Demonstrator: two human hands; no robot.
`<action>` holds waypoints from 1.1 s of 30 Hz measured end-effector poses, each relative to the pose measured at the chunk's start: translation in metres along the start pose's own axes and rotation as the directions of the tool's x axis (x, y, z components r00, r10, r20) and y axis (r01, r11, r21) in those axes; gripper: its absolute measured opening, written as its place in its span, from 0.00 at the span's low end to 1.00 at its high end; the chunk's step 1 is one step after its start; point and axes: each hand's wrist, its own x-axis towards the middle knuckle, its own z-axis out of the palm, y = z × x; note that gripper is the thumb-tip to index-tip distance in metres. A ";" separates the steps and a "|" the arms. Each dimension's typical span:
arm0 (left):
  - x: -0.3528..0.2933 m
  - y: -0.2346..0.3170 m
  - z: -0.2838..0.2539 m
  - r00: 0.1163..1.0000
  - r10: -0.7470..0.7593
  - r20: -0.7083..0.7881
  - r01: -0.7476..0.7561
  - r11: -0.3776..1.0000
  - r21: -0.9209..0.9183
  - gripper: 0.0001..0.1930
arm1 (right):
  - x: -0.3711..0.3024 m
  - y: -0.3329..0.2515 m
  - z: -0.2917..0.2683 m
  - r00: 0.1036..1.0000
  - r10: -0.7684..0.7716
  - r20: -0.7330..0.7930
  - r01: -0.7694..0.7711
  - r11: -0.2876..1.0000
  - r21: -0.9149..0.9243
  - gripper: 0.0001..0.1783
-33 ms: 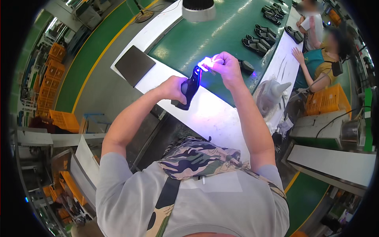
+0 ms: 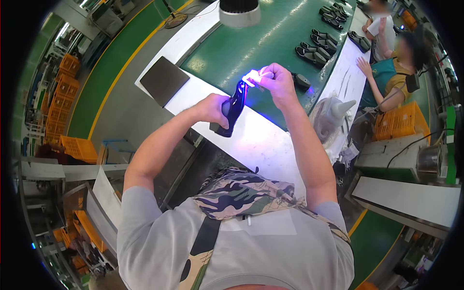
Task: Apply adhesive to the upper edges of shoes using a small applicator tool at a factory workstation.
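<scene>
Left hand [image 2: 213, 108] is gripping a black shoe [image 2: 236, 108] up over the white table edge [image 2: 270, 145]. Right hand [image 2: 279, 83] is hovering at its far end, but violet glare's washing that out, so can't tell what it's gripping, if anything. More black shoes [image 2: 310, 55] are sitting on the green tabletop [image 2: 217, 58], a dark square pad [image 2: 163, 81] is lying left, orange crates [image 2: 67, 86] are lining the green aisle [image 2: 104, 65], and two co-workers [image 2: 396, 87] are hanging out right.
</scene>
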 end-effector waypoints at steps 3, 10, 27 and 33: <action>0.011 0.001 0.002 0.996 -0.005 0.092 0.018 0.989 -0.146 0.29 | 0.001 0.001 -0.007 1.000 -0.010 -0.021 0.010 1.000 -0.005 0.09; 0.023 0.004 0.006 0.978 0.018 0.210 0.094 0.854 -0.511 0.29 | 0.004 0.017 -0.022 0.994 -0.098 -0.048 0.089 0.981 -0.171 0.12; 0.026 -0.015 0.009 0.982 0.006 0.191 0.159 0.525 -0.836 0.31 | -0.019 0.048 -0.014 0.997 0.030 0.065 -0.032 0.999 0.026 0.11; 0.022 -0.028 0.011 0.984 -0.021 0.176 0.170 0.399 -0.901 0.25 | -0.031 0.045 -0.007 0.975 0.181 0.126 -0.196 0.973 0.121 0.14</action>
